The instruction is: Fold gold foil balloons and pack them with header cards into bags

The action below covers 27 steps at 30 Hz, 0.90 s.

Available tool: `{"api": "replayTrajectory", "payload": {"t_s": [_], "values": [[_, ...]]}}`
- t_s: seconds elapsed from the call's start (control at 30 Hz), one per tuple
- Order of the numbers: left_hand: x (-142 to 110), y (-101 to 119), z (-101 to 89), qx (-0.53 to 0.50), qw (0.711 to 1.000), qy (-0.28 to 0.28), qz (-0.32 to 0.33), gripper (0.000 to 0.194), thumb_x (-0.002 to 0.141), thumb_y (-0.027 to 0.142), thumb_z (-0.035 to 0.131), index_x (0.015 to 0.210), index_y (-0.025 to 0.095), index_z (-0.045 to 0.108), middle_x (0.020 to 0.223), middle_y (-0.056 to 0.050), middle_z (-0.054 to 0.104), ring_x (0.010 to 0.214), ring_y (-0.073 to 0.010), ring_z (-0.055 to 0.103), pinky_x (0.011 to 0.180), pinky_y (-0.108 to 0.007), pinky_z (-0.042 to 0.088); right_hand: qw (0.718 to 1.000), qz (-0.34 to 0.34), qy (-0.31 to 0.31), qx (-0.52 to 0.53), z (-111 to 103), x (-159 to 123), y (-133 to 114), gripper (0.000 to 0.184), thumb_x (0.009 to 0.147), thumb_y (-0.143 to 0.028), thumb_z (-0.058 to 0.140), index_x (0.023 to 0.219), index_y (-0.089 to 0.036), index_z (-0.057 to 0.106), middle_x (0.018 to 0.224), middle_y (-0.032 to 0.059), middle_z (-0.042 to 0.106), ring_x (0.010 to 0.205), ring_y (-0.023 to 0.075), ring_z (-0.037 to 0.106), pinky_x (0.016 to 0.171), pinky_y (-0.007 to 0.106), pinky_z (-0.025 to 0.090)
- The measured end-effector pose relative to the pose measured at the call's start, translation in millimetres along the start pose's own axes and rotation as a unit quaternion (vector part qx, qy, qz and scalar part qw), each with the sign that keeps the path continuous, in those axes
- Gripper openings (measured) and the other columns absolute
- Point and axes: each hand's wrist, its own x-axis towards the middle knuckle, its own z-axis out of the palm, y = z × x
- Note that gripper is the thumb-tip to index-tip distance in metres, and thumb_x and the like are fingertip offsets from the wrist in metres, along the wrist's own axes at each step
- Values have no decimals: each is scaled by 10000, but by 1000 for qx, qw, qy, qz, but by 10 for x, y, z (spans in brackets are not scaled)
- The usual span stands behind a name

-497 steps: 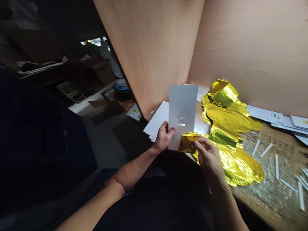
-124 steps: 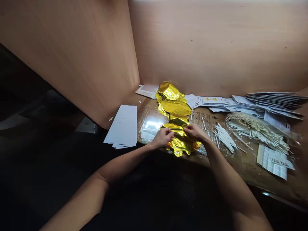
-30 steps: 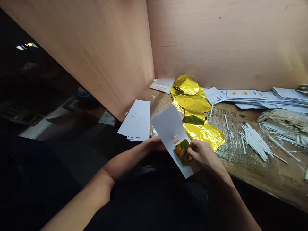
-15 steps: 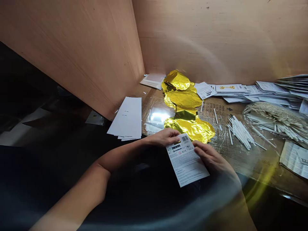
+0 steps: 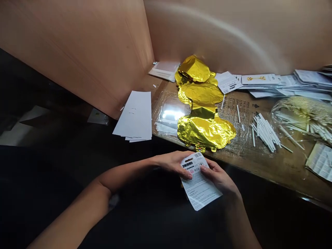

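Note:
A white printed packaging card (image 5: 203, 190) with a hang slot and barcode is held tilted below the table's front edge. My left hand (image 5: 176, 164) grips its left edge, thumb on the printed face and fingers behind. On the other side my right hand (image 5: 219, 176) pinches the right edge, its thumb also on the print. The fingers behind the card are hidden. Just beyond my hands, shiny gold foil balloons (image 5: 207, 133) lie flat in a row running toward the back wall.
White paper sheets (image 5: 136, 116) lie left of a clear plastic sleeve (image 5: 169, 116). Loose white sticks (image 5: 266, 133) and a plastic bag of sticks (image 5: 306, 117) are at right. Printed cards (image 5: 261, 79) are stacked along the back. Wooden panels (image 5: 220, 31) wall the left and back.
Both hands have brought the card lower, away from the foil balloons. My left hand has shifted from the top corner to further down the card's left edge, its thumb now on the print.

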Motion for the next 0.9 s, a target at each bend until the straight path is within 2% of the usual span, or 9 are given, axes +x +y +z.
{"api": "replayTrajectory", "payload": {"t_s": [0.07, 0.13, 0.23, 0.3, 0.47, 0.63, 0.7, 0.8, 0.9], "values": [[-13, -66, 33, -14, 1000, -7, -6, 651, 805, 433, 887, 1370, 242, 628, 1189, -68, 718, 1094, -247, 700, 877, -326, 585, 1000, 10, -1, 1, -9, -26, 57, 558, 873, -483, 849, 1339, -215, 702, 1069, 116, 814, 926, 319, 793, 875, 480, 615], [-18, -102, 60, -20, 1000, 17, -17, 515, 895, 526, 781, 1283, 209, 666, 1094, -71, 723, 956, -211, 699, 777, -288, 565, 1000, 6, 14, -11, -4, -35, 77, 518, 887, -475, 843, 1321, -229, 708, 1093, 106, 815, 928, 312, 793, 885, 482, 613], [-17, -101, 95, 11, 995, 89, -38, 486, 978, 630, 610, 1059, 158, 693, 869, -40, 684, 724, -154, 624, 624, -245, 476, 998, -13, 37, -43, 37, -38, 64, 433, 894, -450, 848, 1247, -226, 734, 1072, 89, 819, 912, 295, 788, 884, 458, 611], [-23, -67, 112, 71, 991, 106, -28, 472, 1001, 613, 571, 941, 156, 674, 808, -21, 655, 689, -137, 588, 598, -231, 429, 998, -8, 43, -56, 78, -43, 58, 390, 906, -459, 837, 1187, -204, 748, 1045, 93, 819, 886, 283, 781, 864, 435, 609], [-40, 23, 116, 201, 977, 64, 18, 427, 1081, 510, 442, 894, 175, 628, 758, 5, 615, 638, -108, 536, 600, -225, 379, 995, -12, 74, -72, 131, -40, 113, 393, 958, -543, 763, 1098, -176, 757, 916, 82, 803, 772, 239, 741, 733, 354, 580], [-10, 16, 99, 251, 966, 55, 25, 416, 1091, 472, 425, 848, 179, 592, 699, 19, 566, 596, -98, 481, 593, -240, 334, 995, -33, 60, -70, 83, 4, 147, 342, 956, -506, 777, 1035, -173, 782, 880, 71, 785, 751, 213, 704, 710, 325, 556], [14, 1, 79, 234, 970, 56, 25, 425, 1086, 465, 440, 815, 172, 586, 670, 27, 536, 587, -92, 454, 595, -244, 324, 994, -44, 71, -72, 93, 14, 148, 339, 942, -502, 793, 1002, -169, 786, 851, 68, 774, 738, 213, 696, 700, 325, 557], [78, -54, 42, 161, 985, 61, 18, 484, 1058, 520, 494, 754, 156, 591, 648, 29, 507, 581, -85, 415, 583, -248, 313, 986, -58, 125, -93, 165, 18, 156, 342, 906, -501, 831, 1011, -181, 769, 861, 65, 775, 737, 222, 699, 674, 328, 570], [168, -154, 73, -17, 989, 147, 14, 474, 949, 606, 662, 879, 137, 662, 734, 2, 606, 639, -106, 518, 620, -240, 389, 971, -95, 194, -102, 230, 35, 155, 383, 882, -510, 848, 1090, -204, 745, 943, 72, 796, 782, 251, 729, 691, 356, 600]]}}
